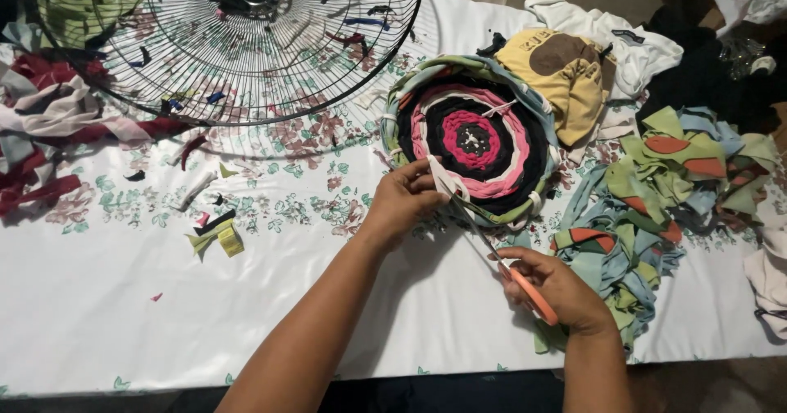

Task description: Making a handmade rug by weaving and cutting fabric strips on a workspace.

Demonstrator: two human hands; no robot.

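My left hand point(403, 197) pinches a white cloth strip point(447, 179) tight by the round rag mat point(474, 138) near the table's point(106, 315) far edge, so my right hand point(551, 286), closed on orange scissors point(525, 286), can snip it

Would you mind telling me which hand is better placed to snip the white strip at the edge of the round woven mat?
The right hand, probably: it already grips the orange-handled scissors, blades pointing up at the white strip. The left hand pinches that strip at the rim of the woven mat.
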